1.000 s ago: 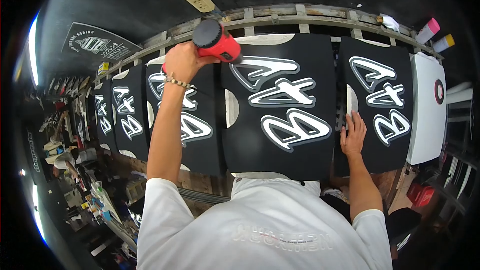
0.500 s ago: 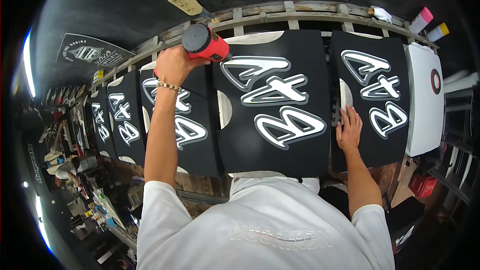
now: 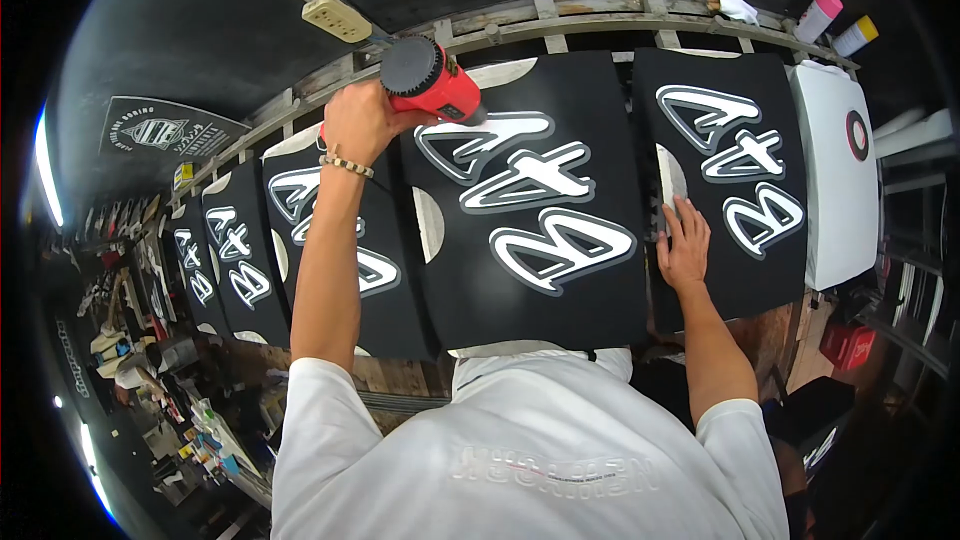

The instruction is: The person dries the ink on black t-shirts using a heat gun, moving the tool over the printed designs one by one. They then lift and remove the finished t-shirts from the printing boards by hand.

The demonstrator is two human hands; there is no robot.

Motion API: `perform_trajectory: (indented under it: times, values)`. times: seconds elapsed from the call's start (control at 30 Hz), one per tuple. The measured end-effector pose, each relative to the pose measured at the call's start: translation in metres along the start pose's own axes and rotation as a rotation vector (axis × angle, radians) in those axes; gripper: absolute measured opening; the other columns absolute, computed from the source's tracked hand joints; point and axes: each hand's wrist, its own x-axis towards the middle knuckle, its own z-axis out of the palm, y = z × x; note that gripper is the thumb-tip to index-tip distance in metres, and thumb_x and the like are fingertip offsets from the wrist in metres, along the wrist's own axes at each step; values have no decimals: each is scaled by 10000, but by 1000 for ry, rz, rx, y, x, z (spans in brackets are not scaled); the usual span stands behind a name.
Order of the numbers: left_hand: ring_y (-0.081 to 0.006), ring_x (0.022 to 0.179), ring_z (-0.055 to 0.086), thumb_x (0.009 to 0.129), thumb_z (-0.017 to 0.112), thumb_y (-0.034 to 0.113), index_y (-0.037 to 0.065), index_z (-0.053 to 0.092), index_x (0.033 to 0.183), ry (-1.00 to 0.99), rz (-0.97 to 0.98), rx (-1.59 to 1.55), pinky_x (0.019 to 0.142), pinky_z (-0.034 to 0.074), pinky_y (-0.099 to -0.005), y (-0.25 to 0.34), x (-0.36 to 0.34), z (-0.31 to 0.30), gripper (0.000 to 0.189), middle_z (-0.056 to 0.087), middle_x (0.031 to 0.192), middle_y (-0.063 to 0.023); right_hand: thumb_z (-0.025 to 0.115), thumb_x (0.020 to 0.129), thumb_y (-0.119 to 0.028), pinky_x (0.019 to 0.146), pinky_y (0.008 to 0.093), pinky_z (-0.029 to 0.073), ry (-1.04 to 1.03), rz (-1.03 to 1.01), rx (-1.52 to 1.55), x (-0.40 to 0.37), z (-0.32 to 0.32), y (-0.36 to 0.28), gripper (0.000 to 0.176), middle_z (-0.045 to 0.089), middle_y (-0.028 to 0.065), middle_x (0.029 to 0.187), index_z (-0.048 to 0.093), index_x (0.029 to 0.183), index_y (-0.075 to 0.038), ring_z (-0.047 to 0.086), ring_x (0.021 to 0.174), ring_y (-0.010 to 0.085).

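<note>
My left hand (image 3: 362,124) is wrapped around the handle of a red heat gun (image 3: 437,88) with a round dark grey back. The gun's nozzle points down and right, just above the top of the white, grey-edged lettering (image 3: 540,185) on a black shirt (image 3: 530,310). This shirt lies flat over a board, whose pale surface shows at the neck and edges. On the left edge of another black shirt (image 3: 740,285) with the same print rests my right hand (image 3: 685,248), its fingers spread and holding nothing.
More printed black shirts (image 3: 310,285) lie in a row to the left. At the right end stands a white board (image 3: 838,180) with a dark ring mark. Behind runs a wooden rail (image 3: 590,8) with a power strip (image 3: 336,18) and pink (image 3: 820,12) and yellow (image 3: 856,35) cans.
The heat gun in my left hand has moved right across the top of the print. My right hand stays on the neighbouring shirt's edge. The whole view has shifted slightly.
</note>
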Motion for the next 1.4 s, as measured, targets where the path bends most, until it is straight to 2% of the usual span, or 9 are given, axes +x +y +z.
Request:
perform_trajectory:
  times: [0.27,0.43,0.53,0.67,0.73,0.8,0.9,1.3,1.4]
  values:
    - [-360,734,724,618,897,672,88,788,838,-76,87,-87,678,568,-449,34,14,9,633,745,752,-128,667,922,-162,1246,517,306,3,-6,5,2,0,0,545,472,86,1603,591,1461,-149,409,1502,316]
    - [-351,660,710,547,929,649,79,724,705,55,166,-99,624,563,-432,54,25,28,626,711,681,-124,663,921,-167,1243,519,307,25,-13,17,1,4,1,540,474,86,1603,596,1457,-148,417,1497,320]
    - [-351,653,708,557,919,657,69,712,696,-22,217,-59,626,565,-434,71,31,21,639,704,672,-129,663,922,-168,1243,518,308,26,-17,19,1,2,2,542,475,86,1601,594,1459,-150,420,1494,322]
    - [-361,641,693,562,955,616,64,749,741,82,238,-128,632,549,-439,83,32,37,616,698,659,-138,663,925,-169,1242,518,309,29,-23,18,1,3,2,545,472,86,1603,588,1464,-152,417,1495,321]
    - [-359,644,694,564,956,616,64,747,739,62,239,-145,632,548,-441,91,32,26,615,704,672,-141,664,926,-170,1242,517,309,19,-16,10,0,3,3,543,469,85,1605,589,1463,-152,413,1498,319]
    - [-361,662,699,567,958,599,69,750,742,-105,226,-90,641,551,-440,97,32,10,595,715,694,-139,665,928,-170,1243,517,308,8,-11,5,0,4,2,541,465,84,1607,589,1462,-152,410,1500,318]
    - [-368,674,700,573,955,587,73,754,759,42,256,-131,650,551,-444,81,26,25,582,722,711,-138,669,928,-168,1244,516,306,22,-14,7,0,3,2,543,460,80,1611,587,1464,-155,403,1504,317]
    - [-389,783,721,620,916,622,91,775,909,-79,81,84,712,569,-471,12,4,-4,620,743,790,-136,670,925,-169,1246,513,307,17,-15,-1,1,4,1,541,471,77,1603,587,1459,-153,411,1499,312]
    - [-358,741,725,576,906,656,111,760,810,-1,42,103,667,567,-452,-6,-6,0,611,732,746,-123,669,926,-171,1244,513,310,31,-20,5,1,4,1,541,468,75,1606,587,1461,-151,412,1498,315]
